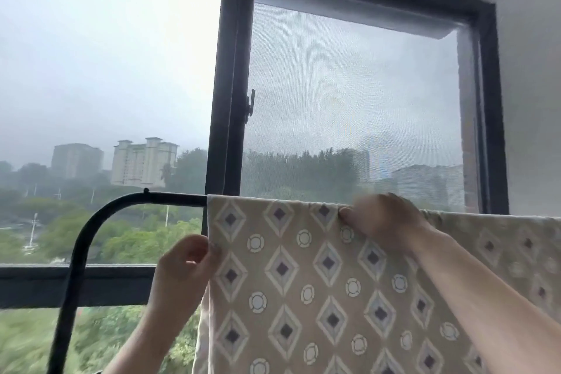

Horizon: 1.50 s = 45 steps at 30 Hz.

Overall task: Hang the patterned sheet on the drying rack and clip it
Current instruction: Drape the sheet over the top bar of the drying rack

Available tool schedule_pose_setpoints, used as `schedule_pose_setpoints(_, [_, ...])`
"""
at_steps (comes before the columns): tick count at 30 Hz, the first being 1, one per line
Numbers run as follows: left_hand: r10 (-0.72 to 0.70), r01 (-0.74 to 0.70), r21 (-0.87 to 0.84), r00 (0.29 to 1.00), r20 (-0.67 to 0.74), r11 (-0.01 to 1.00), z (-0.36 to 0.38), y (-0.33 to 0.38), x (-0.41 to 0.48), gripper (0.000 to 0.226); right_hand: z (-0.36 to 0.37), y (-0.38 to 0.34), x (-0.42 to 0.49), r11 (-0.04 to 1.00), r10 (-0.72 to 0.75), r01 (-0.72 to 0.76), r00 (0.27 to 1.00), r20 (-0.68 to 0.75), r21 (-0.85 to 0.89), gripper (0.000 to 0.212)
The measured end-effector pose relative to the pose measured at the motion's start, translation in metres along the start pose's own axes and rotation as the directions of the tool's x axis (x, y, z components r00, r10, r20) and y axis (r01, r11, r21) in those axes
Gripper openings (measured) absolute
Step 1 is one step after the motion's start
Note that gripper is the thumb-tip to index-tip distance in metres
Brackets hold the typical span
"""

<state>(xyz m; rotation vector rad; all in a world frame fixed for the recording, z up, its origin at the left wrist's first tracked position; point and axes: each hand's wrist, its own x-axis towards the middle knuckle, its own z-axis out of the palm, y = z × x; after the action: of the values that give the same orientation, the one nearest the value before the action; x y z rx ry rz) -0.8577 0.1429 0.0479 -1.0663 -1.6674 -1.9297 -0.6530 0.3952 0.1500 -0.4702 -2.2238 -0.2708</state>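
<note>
From the head view, the sheet [303,282], beige with diamonds and small rings printed on it, hangs over the top bar of the rack [88,231]. Its fold lies along the bar and the cloth falls toward the bottom of the picture. The rack is a black tube. Its bare left end runs out past the sheet, curves down at the corner and drops out of the picture, and a small knob [146,190] sticks up from the bar near the curve.

The left hand [188,264] is at the sheet's left edge, a little below the bar, and pinches that edge between thumb and fingertips. The right hand [385,218] is up at the bar, toward the middle of the sheet. Its fingers are curled over the fold and the thumb presses in from the left, so it grips the cloth there. This hand is blurred, and the cloth bunches slightly by the thumb. Both forearms reach up from the lower edge.

Behind the rack stands a dark window frame [230,85] with a latch handle [250,106] on its centre post. A fine mesh screen [349,94] covers the right pane. Through the glass show pale buildings [144,162], green trees [121,240] and a grey sky. A plain wall [534,100] is to the right of the window.
</note>
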Motion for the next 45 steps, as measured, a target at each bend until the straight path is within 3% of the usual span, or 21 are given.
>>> schedule_pose_setpoints(2, [0.001,-0.001,0.003,1.0,0.015,1.0,0.002,0.001,-0.002,0.016,0.0,-0.003,-0.001,1.0,0.009,-0.009,1.0,-0.002,-0.016,0.058])
schedule_pose_setpoints(5, [-0.125,0.169,-0.176,0.963,0.237,0.97,0.003,-0.001,-0.003,0.015,-0.001,-0.006,0.0,1.0,0.016,-0.016,1.0,-0.005,-0.014,0.057])
schedule_pose_setpoints(10, [-0.16,0.162,-0.129,0.987,0.028,0.978,0.007,-0.007,0.004,0.021,-0.002,-0.002,0.002,1.0,0.014,-0.015,0.999,0.04,0.025,0.059])
schedule_pose_setpoints(14, [0.083,-0.062,0.157,0.989,-0.125,0.986,0.005,0.033,0.024,0.028,-0.004,-0.002,0.013,0.998,0.006,-0.013,0.993,0.119,0.059,0.06])
schedule_pose_setpoints(17, [0.355,-0.218,0.543,0.921,-0.16,0.811,-0.002,0.061,0.05,0.017,-0.003,0.0,0.026,0.979,0.034,-0.068,0.984,0.175,0.192,0.06])
schedule_pose_setpoints(19, [0.407,-0.279,0.66,0.912,-0.045,0.698,-0.006,0.065,0.07,0.016,-0.006,0.0,0.035,0.969,0.09,-0.132,0.975,0.201,0.207,0.06])
schedule_pose_setpoints(21, [0.266,-0.236,0.696,0.962,0.067,0.678,-0.008,0.069,0.086,0.01,-0.01,-0.001,0.042,0.968,0.123,-0.17,0.963,0.241,0.184,0.061])
schedule_pose_setpoints(24, [0.098,-0.243,0.767,0.968,0.231,0.594,-0.007,0.075,0.107,0.015,-0.017,-0.004,0.05,0.967,0.154,-0.208,0.937,0.315,0.146,0.058])
schedule_pose_setpoints(26, [-0.018,-0.22,0.714,0.95,0.311,0.665,-0.001,0.079,0.117,0.023,-0.022,-0.007,0.055,0.972,0.193,-0.228,0.903,0.385,0.048,0.052])
schedule_pose_setpoints(29, [-0.26,-0.099,0.691,0.881,0.396,0.716,0.003,0.085,0.127,0.032,-0.028,-0.011,0.06,0.972,0.232,-0.222,0.878,0.42,-0.074,0.046])
schedule_pose_setpoints(32, [-0.436,-0.065,0.743,0.774,0.459,0.666,-0.001,0.093,0.132,0.033,-0.029,-0.018,0.055,0.984,0.128,-0.16,0.937,0.325,0.076,0.045])
schedule_pose_setpoints(34, [-0.506,-0.077,0.782,0.723,0.471,0.618,-0.001,0.101,0.129,0.033,-0.028,-0.03,0.047,0.975,0.072,-0.136,0.941,0.33,0.175,0.051])
schedule_pose_setpoints(37, [-0.54,-0.066,0.808,0.712,0.449,0.585,0.003,0.107,0.123,0.035,-0.019,-0.04,0.032,0.99,0.04,-0.083,0.938,0.345,0.111,0.059])
schedule_pose_setpoints(39, [-0.432,-0.094,0.776,0.786,0.442,0.624,0.009,0.102,0.121,0.031,-0.015,-0.037,0.026,0.996,0.027,-0.051,0.959,0.283,0.079,0.06])
schedule_pose_setpoints(41, [-0.121,-0.278,0.689,0.874,0.471,0.669,0.011,0.089,0.118,0.039,-0.013,-0.032,0.024,0.997,0.038,-0.052,0.97,0.241,0.053,0.059])
schedule_pose_setpoints(43, [0.113,-0.427,0.564,0.855,0.505,0.707,0.008,0.079,0.108,0.059,-0.01,-0.026,0.023,0.997,0.019,-0.034,0.972,0.233,0.062,0.056])
schedule_pose_setpoints(45, [0.197,-0.549,0.596,0.81,0.552,0.587,0.001,0.073,0.099,0.071,-0.006,-0.019,0.022,0.998,-0.014,0.002,0.984,0.179,0.068,0.051])
